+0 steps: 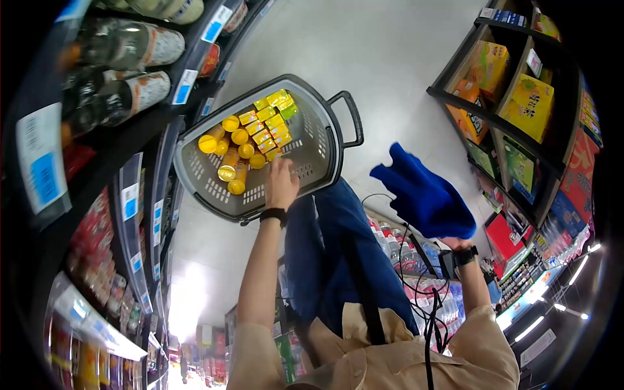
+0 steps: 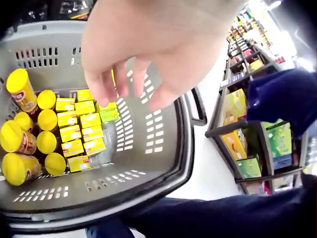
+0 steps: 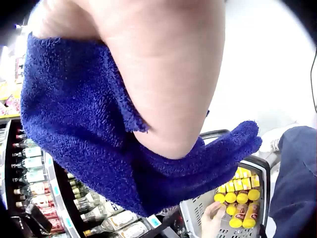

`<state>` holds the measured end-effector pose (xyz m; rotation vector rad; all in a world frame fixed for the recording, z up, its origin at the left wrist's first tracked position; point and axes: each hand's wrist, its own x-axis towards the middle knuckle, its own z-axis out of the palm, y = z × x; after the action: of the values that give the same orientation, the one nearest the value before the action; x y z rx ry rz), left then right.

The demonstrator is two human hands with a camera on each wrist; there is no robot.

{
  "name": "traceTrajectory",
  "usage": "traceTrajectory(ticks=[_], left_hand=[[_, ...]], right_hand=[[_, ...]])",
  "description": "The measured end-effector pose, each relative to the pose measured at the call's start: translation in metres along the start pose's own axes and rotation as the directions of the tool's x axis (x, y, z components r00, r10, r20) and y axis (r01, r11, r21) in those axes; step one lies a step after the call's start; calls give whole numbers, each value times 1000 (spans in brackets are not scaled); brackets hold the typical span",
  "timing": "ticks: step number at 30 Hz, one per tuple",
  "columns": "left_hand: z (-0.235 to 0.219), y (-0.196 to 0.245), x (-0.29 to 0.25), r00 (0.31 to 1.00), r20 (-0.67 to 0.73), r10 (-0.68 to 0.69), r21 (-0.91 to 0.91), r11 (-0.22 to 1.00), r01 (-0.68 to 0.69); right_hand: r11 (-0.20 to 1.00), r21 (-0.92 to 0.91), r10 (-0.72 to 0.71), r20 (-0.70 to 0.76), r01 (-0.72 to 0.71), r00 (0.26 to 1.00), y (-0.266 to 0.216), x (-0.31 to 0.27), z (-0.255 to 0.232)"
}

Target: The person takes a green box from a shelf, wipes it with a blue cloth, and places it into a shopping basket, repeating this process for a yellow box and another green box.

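A grey plastic shopping basket (image 1: pixel 314 123) with a dark handle stands on the floor. Inside, several small yellow boxes (image 2: pixel 70 133) lie in rows, with a yellow-green box (image 2: pixel 109 115) at one end. Beside them are several yellow-capped cylindrical containers (image 1: pixel 227 170). My left hand (image 1: pixel 282 184) reaches into the basket, its fingers loosely bent over the end of the box rows and the thumb held apart from them. On the other side my right hand (image 1: pixel 457 243) grips a blue terry towel (image 3: pixel 99 109) by one end; the rest spreads out away from the hand.
Shelves with glass bottles (image 1: pixel 140 49) and price tags rise close on the left. At the right stands a dark display rack (image 1: pixel 494 110) with yellow and green packages. Thin black cables (image 1: pixel 432 312) hang near my right arm. Pale floor (image 1: pixel 364 52) surrounds the basket.
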<state>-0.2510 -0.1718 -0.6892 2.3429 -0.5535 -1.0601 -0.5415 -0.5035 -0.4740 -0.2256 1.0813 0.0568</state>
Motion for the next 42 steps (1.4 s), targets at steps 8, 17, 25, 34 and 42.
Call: traceTrajectory(ticks=[8,17,25,34,42], left_hand=[[74,-82,115,982,-172,80,229,973,-39],[169,-125,193,950,-308,56,189,982,3],[179,-136,207,939,-343,19,297,951,89],[193,-146,201,938,-265,225,453,888,-85],[142,-121,179,854,-316,413,190,909,-370]], right_hand=[[997,-71,16,-252,-35,968,13,11,-36],[987,-86,90,-411,-137,907,40,28,-70],[971,-121,125,-478,-206,869,55,26,-72],[950,-218,88,-499,-223,862,65,22,-59],[906,-392,-46,-464,-158,885,74,-17,-35]])
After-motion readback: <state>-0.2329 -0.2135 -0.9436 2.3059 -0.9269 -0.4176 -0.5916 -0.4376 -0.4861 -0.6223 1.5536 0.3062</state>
